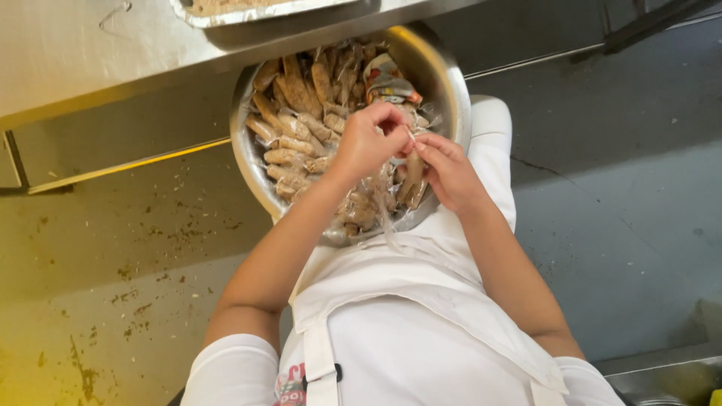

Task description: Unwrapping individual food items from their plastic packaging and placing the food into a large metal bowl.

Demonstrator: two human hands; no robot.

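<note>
A round steel bowl (444,83) rests on my lap, filled with several brown rolls (297,94) wrapped in clear plastic. My left hand (366,143) and my right hand (450,171) meet over the bowl's near side. Both pinch one wrapped roll (413,174) and its clear plastic film (386,218), which hangs down toward my white apron (421,331). A crumpled printed wrapper (387,81) lies on the rolls at the far side of the bowl.
A steel table edge (150,53) runs across the top left, carrying a foil tray (248,10). The floor is grey (632,195) on the right and stained (113,263) on the left. A metal surface (662,376) shows at the bottom right corner.
</note>
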